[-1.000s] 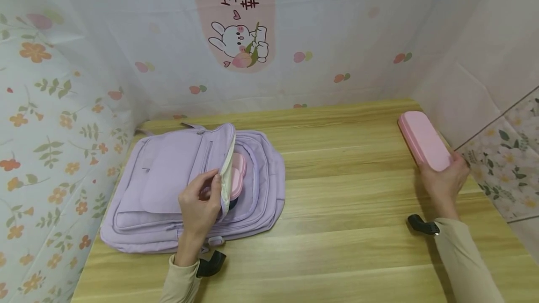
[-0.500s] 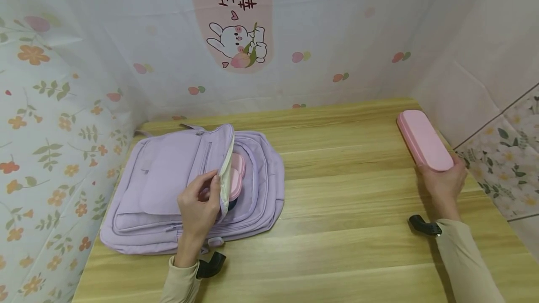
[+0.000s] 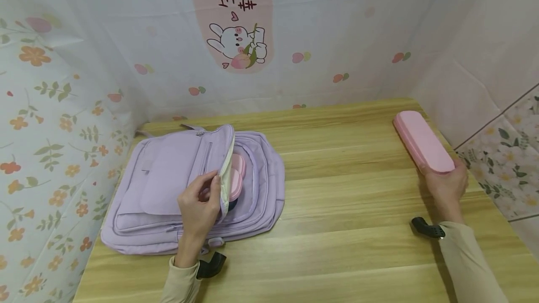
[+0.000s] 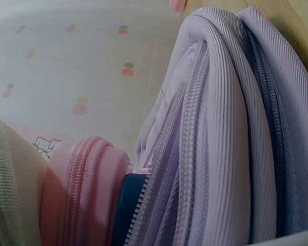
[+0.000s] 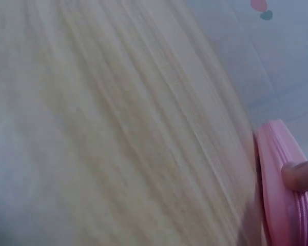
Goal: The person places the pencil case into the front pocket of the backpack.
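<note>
A lilac backpack (image 3: pixel 168 167) lies on the wooden table at the left, its compartment unzipped. My left hand (image 3: pixel 200 205) pinches the edge of the flap and lifts it, baring the pale lining. Inside, pink zippered cases (image 3: pixel 236 183) show in the gap; the left wrist view has one pink case (image 4: pixel 100 189) beside a dark blue object (image 4: pixel 128 200), mostly hidden. Far to the right, my right hand (image 3: pixel 448 186) grips the near end of a long pink zippered pencil case (image 3: pixel 423 139). In the right wrist view a thumb (image 5: pixel 303 177) presses on its side, by the zip.
The wooden table (image 3: pixel 337 176) spans the space between backpack and pencil case. A printed white curtain (image 3: pixel 337 27) hangs behind it, with floral cloth (image 3: pixel 54 144) along the left. Black wrist mounts (image 3: pixel 212 265) stick out from the sleeves.
The pencil case has shifted slightly left at its far end, with my right hand still gripping it. My left hand and the backpack flap have stayed in place.
</note>
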A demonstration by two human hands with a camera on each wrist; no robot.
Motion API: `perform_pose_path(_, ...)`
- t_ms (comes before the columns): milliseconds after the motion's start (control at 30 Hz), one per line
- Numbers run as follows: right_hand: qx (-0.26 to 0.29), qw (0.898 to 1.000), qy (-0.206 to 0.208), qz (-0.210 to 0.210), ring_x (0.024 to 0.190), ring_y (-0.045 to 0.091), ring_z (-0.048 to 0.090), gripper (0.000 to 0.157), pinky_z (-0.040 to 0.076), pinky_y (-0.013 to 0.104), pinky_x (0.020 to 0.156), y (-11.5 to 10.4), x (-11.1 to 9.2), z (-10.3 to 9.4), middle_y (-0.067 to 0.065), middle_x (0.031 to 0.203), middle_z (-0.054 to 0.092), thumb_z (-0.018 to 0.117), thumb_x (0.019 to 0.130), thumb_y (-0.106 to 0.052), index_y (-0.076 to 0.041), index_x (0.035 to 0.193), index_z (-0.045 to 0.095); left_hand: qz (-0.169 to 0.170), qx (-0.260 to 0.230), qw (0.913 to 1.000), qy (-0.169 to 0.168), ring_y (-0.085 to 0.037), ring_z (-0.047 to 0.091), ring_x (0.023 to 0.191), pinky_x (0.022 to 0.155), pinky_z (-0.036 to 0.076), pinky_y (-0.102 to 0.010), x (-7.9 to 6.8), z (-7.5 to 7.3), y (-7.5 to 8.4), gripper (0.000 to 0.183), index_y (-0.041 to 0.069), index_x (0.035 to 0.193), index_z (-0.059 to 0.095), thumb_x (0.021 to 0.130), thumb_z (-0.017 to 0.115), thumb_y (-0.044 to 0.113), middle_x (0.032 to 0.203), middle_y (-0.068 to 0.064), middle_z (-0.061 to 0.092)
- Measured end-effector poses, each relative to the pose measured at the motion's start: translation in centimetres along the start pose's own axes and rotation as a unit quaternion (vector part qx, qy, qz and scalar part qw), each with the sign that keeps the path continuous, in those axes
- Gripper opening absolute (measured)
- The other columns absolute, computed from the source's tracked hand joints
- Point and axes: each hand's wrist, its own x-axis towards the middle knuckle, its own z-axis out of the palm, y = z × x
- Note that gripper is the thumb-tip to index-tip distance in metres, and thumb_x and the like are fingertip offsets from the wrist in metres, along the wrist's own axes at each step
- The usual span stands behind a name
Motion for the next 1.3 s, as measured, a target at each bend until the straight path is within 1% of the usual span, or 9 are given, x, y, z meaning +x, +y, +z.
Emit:
perform_pose_path(167,0.012,1.000,0.001,-0.014,0.140,0.040,0.037,0.080,0.028,0.046,0.124,-0.2,-0.6,0.4,0.024,0.151,0.043,0.073,0.088,-0.029,0.004,0.151,0.034,-0.012,0.000,0.9999,0.001,0.002,0.067,0.080,0.066,0.055,-0.006,0.0,-0.1,0.0,0.015,-0.007,0.100,0.075,0.087,0.068,-0.008,0.089,-0.022,0.076)
perform_pose_path(433,0.018,1.000,-0.019,-0.017,0.143,0.038,0.035,0.082,0.026,0.045,0.125,-0.6,-1.6,0.7,0.023,0.155,0.041,0.073,0.089,-0.031,0.002,0.153,0.033,-0.010,-0.008,0.9999,-0.006,0.003,0.067,0.081,0.066,0.056,-0.008,0.0,0.0,0.0,0.015,-0.007,0.101,0.075,0.087,0.069,-0.009,0.087,-0.020,0.076)
perform_pose_path(700,0.018,0.996,-0.055,-0.074,0.142,0.041,0.039,0.083,0.029,0.049,0.124,-1.7,-2.8,1.4,0.027,0.153,0.043,0.076,0.088,-0.028,0.003,0.152,0.034,-0.018,-0.005,0.9998,-0.009,0.004,0.066,0.081,0.065,0.056,-0.008,0.0,0.0,0.0,0.014,-0.009,0.100,0.075,0.088,0.068,-0.007,0.088,-0.021,0.076)
perform_pose_path(900,0.017,0.987,-0.101,-0.124,0.139,0.045,0.040,0.083,0.031,0.055,0.121,-2.8,-3.7,1.6,0.033,0.152,0.042,0.076,0.089,-0.026,0.006,0.152,0.032,-0.018,-0.001,0.9998,-0.008,0.008,0.065,0.083,0.064,0.055,-0.007,-0.1,0.1,-0.1,0.014,-0.009,0.100,0.074,0.088,0.068,-0.006,0.088,-0.022,0.076)
perform_pose_path(1000,0.018,0.984,-0.111,-0.141,0.136,0.045,0.042,0.082,0.033,0.049,0.121,-3.3,-4.3,1.7,0.033,0.149,0.044,0.076,0.089,-0.026,0.007,0.151,0.034,-0.017,-0.002,0.9998,-0.009,0.007,0.066,0.084,0.065,0.056,-0.008,-0.1,0.1,-0.1,0.014,-0.009,0.100,0.074,0.087,0.069,-0.006,0.089,-0.022,0.076)
perform_pose_path(1100,0.017,0.980,-0.110,-0.163,0.130,0.040,0.045,0.078,0.038,0.026,0.112,-3.8,-4.9,2.0,0.032,0.145,0.048,0.077,0.088,-0.024,0.006,0.149,0.038,-0.017,-0.005,0.9998,-0.010,0.006,0.067,0.084,0.066,0.057,-0.009,-0.1,0.1,-0.1,0.014,-0.009,0.100,0.074,0.087,0.068,-0.007,0.089,-0.023,0.076)
perform_pose_path(1200,0.022,0.975,-0.109,-0.191,0.115,0.016,0.052,0.074,0.038,0.009,0.094,-3.9,-5.2,2.5,0.030,0.139,0.053,0.079,0.087,-0.021,0.006,0.145,0.043,-0.017,-0.005,0.9998,-0.009,0.007,0.066,0.085,0.065,0.056,-0.009,-0.1,0.1,-0.2,0.014,-0.009,0.100,0.074,0.087,0.068,-0.007,0.089,-0.023,0.076)
perform_pose_path(1233,0.027,0.973,-0.111,-0.202,0.108,0.008,0.052,0.072,0.035,0.004,0.086,-4.0,-5.3,2.8,0.029,0.136,0.054,0.079,0.087,-0.019,0.006,0.144,0.044,-0.017,-0.004,0.9998,-0.009,0.007,0.066,0.084,0.065,0.056,-0.008,-0.1,0.1,-0.2,0.014,-0.009,0.100,0.074,0.087,0.068,-0.007,0.089,-0.023,0.076)
perform_pose_path(1300,0.040,0.967,-0.122,-0.219,0.099,-0.007,0.046,0.070,0.036,-0.001,0.081,-4.1,-5.6,3.2,0.028,0.132,0.055,0.079,0.087,-0.017,0.008,0.142,0.044,-0.017,-0.003,0.9998,-0.009,0.006,0.066,0.083,0.065,0.056,-0.008,-0.1,0.1,-0.2,0.014,-0.009,0.100,0.074,0.087,0.068,-0.007,0.088,-0.023,0.076)
